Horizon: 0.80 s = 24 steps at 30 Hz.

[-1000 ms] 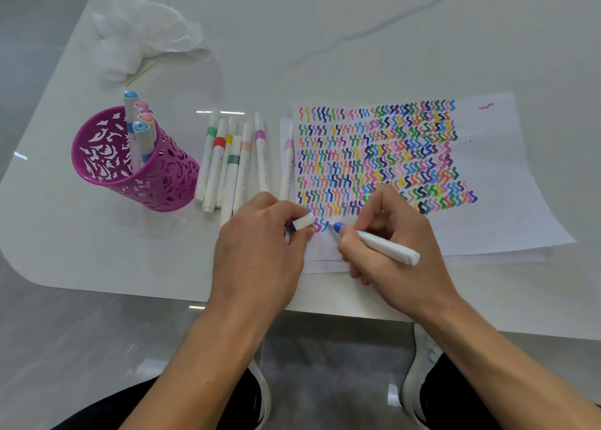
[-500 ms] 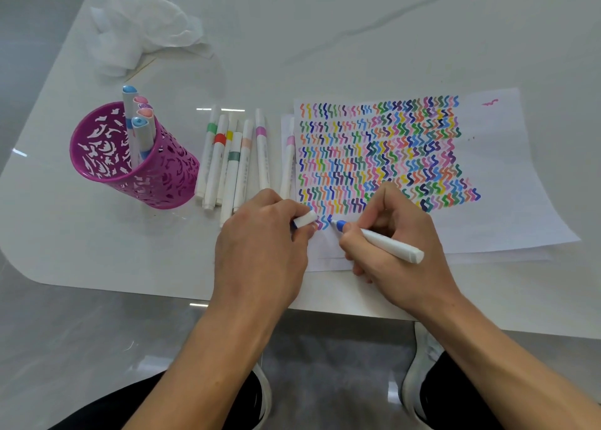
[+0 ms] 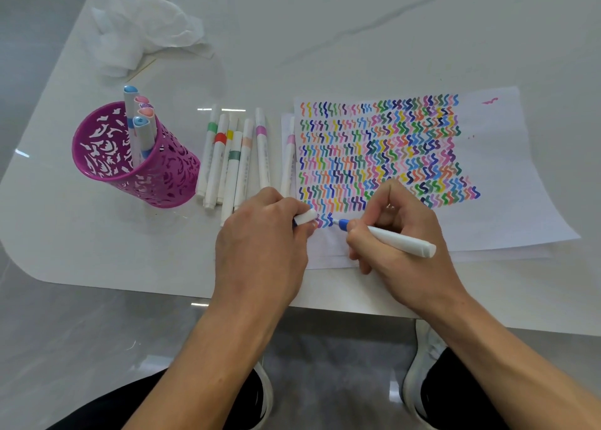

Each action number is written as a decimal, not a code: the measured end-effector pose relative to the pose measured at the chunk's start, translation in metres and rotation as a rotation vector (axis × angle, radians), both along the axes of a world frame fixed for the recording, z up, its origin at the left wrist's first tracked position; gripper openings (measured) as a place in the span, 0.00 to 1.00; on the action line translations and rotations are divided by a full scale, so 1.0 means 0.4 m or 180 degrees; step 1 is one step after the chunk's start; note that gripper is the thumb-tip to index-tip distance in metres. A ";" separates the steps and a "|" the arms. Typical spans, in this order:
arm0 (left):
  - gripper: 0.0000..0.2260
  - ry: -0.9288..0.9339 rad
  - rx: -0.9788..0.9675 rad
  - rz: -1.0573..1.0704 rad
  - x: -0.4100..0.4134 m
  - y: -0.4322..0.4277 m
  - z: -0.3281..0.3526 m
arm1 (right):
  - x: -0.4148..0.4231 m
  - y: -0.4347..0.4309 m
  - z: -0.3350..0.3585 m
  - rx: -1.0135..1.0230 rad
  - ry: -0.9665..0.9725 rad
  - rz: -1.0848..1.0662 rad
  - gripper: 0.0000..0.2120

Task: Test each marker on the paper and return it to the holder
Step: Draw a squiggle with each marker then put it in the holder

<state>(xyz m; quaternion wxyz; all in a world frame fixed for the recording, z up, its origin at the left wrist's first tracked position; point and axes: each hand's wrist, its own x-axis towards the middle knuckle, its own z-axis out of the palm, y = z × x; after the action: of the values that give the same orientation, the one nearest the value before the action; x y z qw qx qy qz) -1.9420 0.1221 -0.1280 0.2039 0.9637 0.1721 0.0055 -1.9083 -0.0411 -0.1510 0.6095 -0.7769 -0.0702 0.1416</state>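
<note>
My right hand [image 3: 403, 234] grips a white marker with a blue tip [image 3: 395, 238], the tip resting on the paper [image 3: 507, 176] just right of a fresh blue squiggle [image 3: 330, 219]. The sheet is covered with rows of coloured squiggles. My left hand [image 3: 260, 244] holds the marker's white cap [image 3: 305, 216] at the paper's left edge. A purple cut-out holder [image 3: 153, 176] stands at the left with several markers [image 3: 140, 127] upright in it. Several capped markers [image 3: 234, 156] lie in a row between holder and paper.
Crumpled white tissue [image 3: 146, 23] lies at the back left of the white table [image 3: 357, 39]. The table's front edge runs just below my hands. My shoes and the grey floor show beneath it.
The marker tip has shifted slightly right after drawing a new blue squiggle at the bottom row. My left hand stays put with the cap.
</note>
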 end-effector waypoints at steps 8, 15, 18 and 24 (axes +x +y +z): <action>0.10 -0.0365 -0.0440 0.0116 -0.004 0.015 0.021 | 0.031 -0.008 0.035 0.0650 -0.0128 -0.0161 0.05; 0.09 -0.0385 -0.1301 0.0229 -0.006 0.001 0.026 | 0.033 0.003 0.053 0.0897 0.0041 -0.0391 0.08; 0.09 -0.0304 -0.1394 0.0131 -0.005 -0.002 0.026 | 0.032 0.005 0.056 0.0902 0.0081 -0.0354 0.09; 0.10 -0.0127 -0.1378 -0.0154 -0.007 -0.009 0.026 | 0.027 0.013 0.045 0.0759 0.0144 -0.0158 0.08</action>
<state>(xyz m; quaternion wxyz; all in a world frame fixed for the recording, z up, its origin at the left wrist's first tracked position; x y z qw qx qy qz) -1.9447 0.1187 -0.1178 0.4096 0.9010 0.1420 -0.0175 -1.8976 -0.0358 -0.1328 0.7024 -0.6969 -0.0535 0.1346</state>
